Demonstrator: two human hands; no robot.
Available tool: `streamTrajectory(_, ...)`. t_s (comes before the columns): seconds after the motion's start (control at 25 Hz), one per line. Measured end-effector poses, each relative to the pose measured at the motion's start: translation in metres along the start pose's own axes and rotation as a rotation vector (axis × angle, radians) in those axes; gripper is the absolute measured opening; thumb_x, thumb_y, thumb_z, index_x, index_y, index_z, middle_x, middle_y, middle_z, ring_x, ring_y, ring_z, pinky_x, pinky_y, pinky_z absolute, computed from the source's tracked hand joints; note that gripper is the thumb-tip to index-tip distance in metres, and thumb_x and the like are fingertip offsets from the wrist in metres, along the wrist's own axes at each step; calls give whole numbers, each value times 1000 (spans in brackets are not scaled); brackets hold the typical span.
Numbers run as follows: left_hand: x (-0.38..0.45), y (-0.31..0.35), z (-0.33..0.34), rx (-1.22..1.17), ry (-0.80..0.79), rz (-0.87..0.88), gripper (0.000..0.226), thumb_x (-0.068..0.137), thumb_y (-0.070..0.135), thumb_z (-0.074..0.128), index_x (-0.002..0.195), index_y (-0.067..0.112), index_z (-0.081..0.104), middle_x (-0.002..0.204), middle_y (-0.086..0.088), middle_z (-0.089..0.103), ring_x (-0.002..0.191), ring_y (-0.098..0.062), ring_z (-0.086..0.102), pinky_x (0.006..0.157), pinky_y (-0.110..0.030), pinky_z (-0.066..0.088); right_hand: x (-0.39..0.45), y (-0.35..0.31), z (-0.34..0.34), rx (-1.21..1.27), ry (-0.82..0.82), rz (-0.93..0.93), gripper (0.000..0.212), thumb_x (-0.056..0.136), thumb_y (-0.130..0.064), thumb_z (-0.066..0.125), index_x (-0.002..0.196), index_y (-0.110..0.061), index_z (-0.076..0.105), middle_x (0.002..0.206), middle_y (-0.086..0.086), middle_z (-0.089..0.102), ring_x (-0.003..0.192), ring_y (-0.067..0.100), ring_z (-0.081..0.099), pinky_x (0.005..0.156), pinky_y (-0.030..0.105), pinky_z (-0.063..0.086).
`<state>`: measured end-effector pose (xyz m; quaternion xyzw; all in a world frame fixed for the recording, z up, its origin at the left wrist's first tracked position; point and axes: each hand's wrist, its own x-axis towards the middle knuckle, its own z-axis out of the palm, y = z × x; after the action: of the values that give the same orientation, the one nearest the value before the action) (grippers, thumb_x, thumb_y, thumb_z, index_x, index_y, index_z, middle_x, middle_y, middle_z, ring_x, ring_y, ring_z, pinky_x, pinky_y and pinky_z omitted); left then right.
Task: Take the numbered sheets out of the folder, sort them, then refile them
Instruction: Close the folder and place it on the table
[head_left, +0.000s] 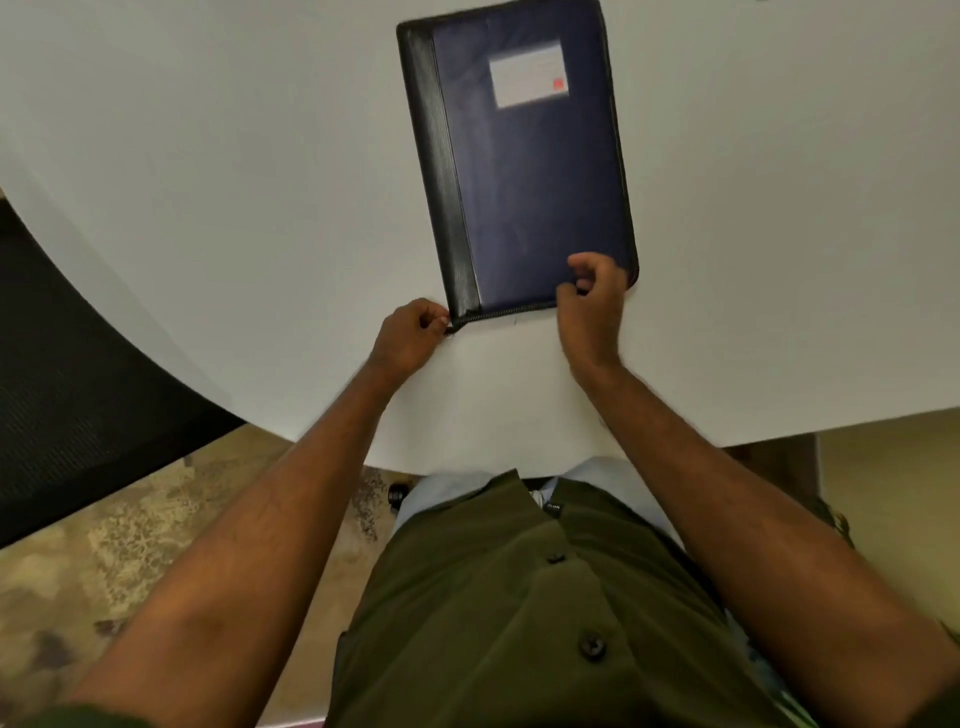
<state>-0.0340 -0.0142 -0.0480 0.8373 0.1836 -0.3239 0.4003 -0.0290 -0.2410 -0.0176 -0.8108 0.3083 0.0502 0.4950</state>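
A dark blue zip folder (524, 171) with a black spine strip and a white label lies closed on the white table (208, 182), tilted slightly. My left hand (408, 338) pinches the folder's near left corner, where the zip ends. My right hand (592, 306) is curled over the near edge toward the right corner, fingers pinched on the zip line; the zip pull itself is hidden under the fingers. No numbered sheets show.
A black mesh chair (67, 374) stands at the left beside the table's curved edge. Patterned carpet (130, 545) shows below. My green shirt fills the lower middle of the view.
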Motion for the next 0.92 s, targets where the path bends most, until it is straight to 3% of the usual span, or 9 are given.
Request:
streamTrajectory(0.08, -12, -8, 7, -21, -5, 13, 13, 98, 23, 64, 103, 16, 73, 98, 0, 73, 92, -16, 64, 82, -27, 46, -34, 10, 20, 41, -93, 60, 30, 86, 4, 55, 111, -11, 62, 113, 9, 62, 96, 18, 60, 83, 15, 48)
streamTrajectory(0.2, -23, -13, 18, -93, -17, 41, 19, 99, 30, 65, 103, 14, 74, 99, 0, 73, 92, -17, 64, 87, -34, 49, -72, 24, 53, 22, -288, 175, 21, 94, -7, 56, 112, -14, 64, 108, 4, 68, 97, 20, 64, 86, 31, 55)
streamTrajectory(0.36, -27, -14, 21, -207, 65, -16, 12, 98, 12, 62, 96, 14, 73, 96, -6, 74, 94, -27, 70, 92, -43, 57, -87, 24, 76, 43, -428, 245, 28, 98, -10, 58, 125, -14, 62, 118, -1, 66, 108, 14, 62, 89, 24, 50)
streamTrajectory(0.48, -27, -12, 21, -261, 76, -72, 16, 100, 9, 57, 98, 14, 72, 98, -8, 75, 97, -28, 72, 94, -46, 59, -84, 26, 82, 81, -451, 263, 33, 96, -11, 64, 128, -13, 61, 122, 1, 67, 111, 15, 63, 92, 24, 51)
streamTrajectory(0.6, -26, -10, 21, -258, 79, -73, 13, 100, 10, 59, 101, 10, 72, 97, -9, 75, 96, -29, 72, 92, -44, 60, -80, 28, 84, 84, -453, 237, 25, 93, -12, 70, 118, -11, 63, 110, -1, 68, 103, 16, 65, 88, 24, 53)
streamTrajectory(0.8, -23, -8, 21, -225, 84, -34, 9, 96, 11, 67, 100, 4, 71, 91, -12, 73, 76, -18, 65, 79, -36, 58, -69, 32, 89, -6, -434, 185, 14, 91, -19, 74, 89, -22, 61, 90, 0, 73, 87, 23, 72, 84, 42, 61)
streamTrajectory(0.92, -19, -9, 19, -192, 91, -12, 10, 94, 13, 72, 96, 4, 72, 88, -11, 74, 75, -18, 65, 77, -36, 56, -71, 34, 89, -130, -411, 67, 9, 95, -26, 68, 93, -19, 63, 88, -2, 71, 81, 21, 70, 79, 41, 62)
